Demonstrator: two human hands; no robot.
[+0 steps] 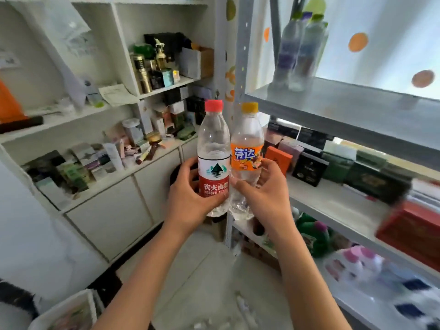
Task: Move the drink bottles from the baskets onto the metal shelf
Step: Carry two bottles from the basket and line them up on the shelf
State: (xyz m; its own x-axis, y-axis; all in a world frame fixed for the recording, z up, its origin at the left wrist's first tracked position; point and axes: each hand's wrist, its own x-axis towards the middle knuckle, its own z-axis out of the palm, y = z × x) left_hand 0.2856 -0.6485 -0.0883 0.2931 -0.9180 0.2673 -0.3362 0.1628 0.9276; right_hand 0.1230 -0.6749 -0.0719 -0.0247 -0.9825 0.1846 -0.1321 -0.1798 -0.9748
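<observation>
My left hand grips a clear water bottle with a red cap and red label, held upright. Beside it, my right hand grips a clear bottle with an orange cap and orange label, also upright. The two bottles touch side by side in front of the grey metal shelf's corner post. Two clear bottles with green caps stand on the upper metal shelf board at the back.
White cupboard shelves full of small boxes and cosmetics stand to the left. Dark and coloured boxes fill the metal shelf's middle level. A white basket sits at the bottom left. Soft toys and packets lie on the lower levels.
</observation>
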